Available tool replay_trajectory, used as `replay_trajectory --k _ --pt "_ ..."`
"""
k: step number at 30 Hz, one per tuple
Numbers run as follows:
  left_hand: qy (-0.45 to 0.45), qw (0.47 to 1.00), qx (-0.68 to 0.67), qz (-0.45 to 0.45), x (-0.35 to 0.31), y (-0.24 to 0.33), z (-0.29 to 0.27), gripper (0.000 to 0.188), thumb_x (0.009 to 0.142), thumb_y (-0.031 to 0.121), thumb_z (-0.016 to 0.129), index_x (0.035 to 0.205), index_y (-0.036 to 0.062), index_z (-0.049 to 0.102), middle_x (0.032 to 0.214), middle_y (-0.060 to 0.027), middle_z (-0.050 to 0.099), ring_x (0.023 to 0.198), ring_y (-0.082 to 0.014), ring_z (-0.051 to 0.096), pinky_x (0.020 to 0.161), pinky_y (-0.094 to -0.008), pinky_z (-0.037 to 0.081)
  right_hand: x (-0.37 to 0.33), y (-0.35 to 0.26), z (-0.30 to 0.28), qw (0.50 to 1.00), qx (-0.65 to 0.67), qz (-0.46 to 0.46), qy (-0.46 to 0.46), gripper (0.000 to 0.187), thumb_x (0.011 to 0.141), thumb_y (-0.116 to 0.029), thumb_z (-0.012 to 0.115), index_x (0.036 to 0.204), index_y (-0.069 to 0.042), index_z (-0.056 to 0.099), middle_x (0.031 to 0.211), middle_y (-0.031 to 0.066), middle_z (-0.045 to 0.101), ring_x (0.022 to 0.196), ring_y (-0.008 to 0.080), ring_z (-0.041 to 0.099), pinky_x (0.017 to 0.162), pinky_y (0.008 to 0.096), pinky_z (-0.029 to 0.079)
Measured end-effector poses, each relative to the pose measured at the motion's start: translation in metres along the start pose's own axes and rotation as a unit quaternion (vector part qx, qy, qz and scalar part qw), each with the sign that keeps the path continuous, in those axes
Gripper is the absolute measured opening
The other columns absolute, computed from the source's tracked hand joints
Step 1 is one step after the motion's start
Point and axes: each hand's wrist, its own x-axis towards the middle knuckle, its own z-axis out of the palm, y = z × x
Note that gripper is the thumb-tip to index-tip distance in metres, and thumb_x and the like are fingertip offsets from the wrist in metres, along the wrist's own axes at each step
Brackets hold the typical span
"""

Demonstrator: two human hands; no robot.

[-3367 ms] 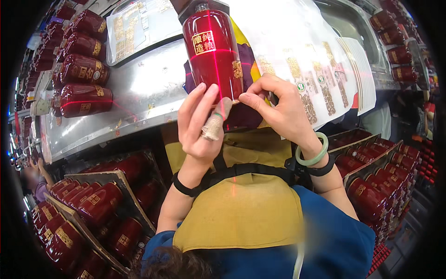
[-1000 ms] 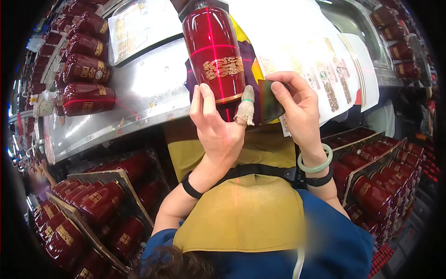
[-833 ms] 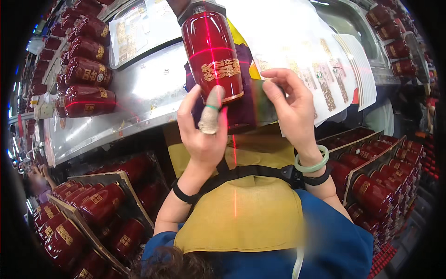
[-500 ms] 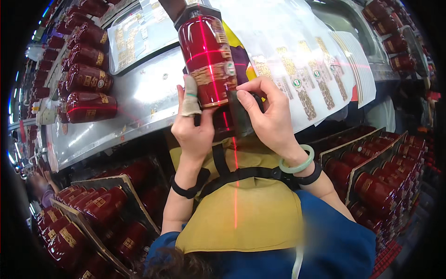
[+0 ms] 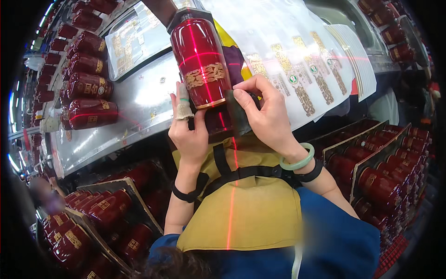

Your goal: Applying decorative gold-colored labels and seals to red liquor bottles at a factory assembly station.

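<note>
The red bottle (image 5: 199, 51) lies tilted on its side over a purple cloth (image 5: 234, 59), its neck at a dark holder (image 5: 187, 15) on the far side and its base toward the person. The left hand (image 5: 188, 137) is half open, fingers along the bottle's lower left side and thumb by the base; whether it grips or merely steadies, I cannot tell. One finger wears a pale cover (image 5: 184, 110). The right hand (image 5: 270, 116) is nearly closed, thumb and bent forefinger pinching a dark flat piece (image 5: 239, 114) at the bottle's lower right edge. The bottle looks like glossy glass: probably rigid, fairly heavy, slippery and breakable, so the broad body near the base seems the surest hold, taken from both sides, with the neck left to the holder. The gold band (image 5: 204, 75) across its body looks thin, so fingers had best stay off it. The dark piece appears light and bendable, best pinched by its edge.
</note>
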Motion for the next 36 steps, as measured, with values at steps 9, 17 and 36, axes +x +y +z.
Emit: replay_trajectory --k 9,17,36 --pt "0.052 0.976 0.016 0.209 0.012 0.003 0.009 0.054 0.08 -0.011 0.072 0.134 -0.0017 0.067 0.141 -0.0198 0.065 0.136 -0.0384 0.057 0.115 -0.0531 0.044 0.001 -0.002 -0.001 1.0 0.005 -0.001 0.006 0.012 0.095 -0.009 0.069 0.098 0.003 0.067 0.091 0.0155 0.07 0.086 0.0279 0.069 0.08 0.0378 0.054" --pt "0.034 0.975 0.061 0.212 0.003 -0.002 0.005 0.064 0.082 -0.007 0.074 0.144 -0.0059 0.057 0.143 -0.024 0.062 0.137 -0.0362 0.058 0.122 -0.0542 0.033 0.003 0.002 -0.004 1.0 -0.011 -0.002 0.004 0.013 0.094 -0.008 0.069 0.097 0.004 0.066 0.089 0.0177 0.07 0.084 0.03 0.07 0.079 0.0388 0.054" --pt "-0.034 0.99 -0.053 0.129 0.005 -0.017 -0.014 0.065 0.085 -0.003 0.074 0.146 -0.0069 0.053 0.148 -0.0257 0.056 0.144 -0.0436 0.047 0.121 -0.0475 0.035 0.002 -0.015 -0.01 0.999 -0.004 -0.016 -0.033 0.011 0.093 -0.008 0.07 0.095 0.003 0.067 0.087 0.0162 0.071 0.086 0.028 0.072 0.079 0.0367 0.055"
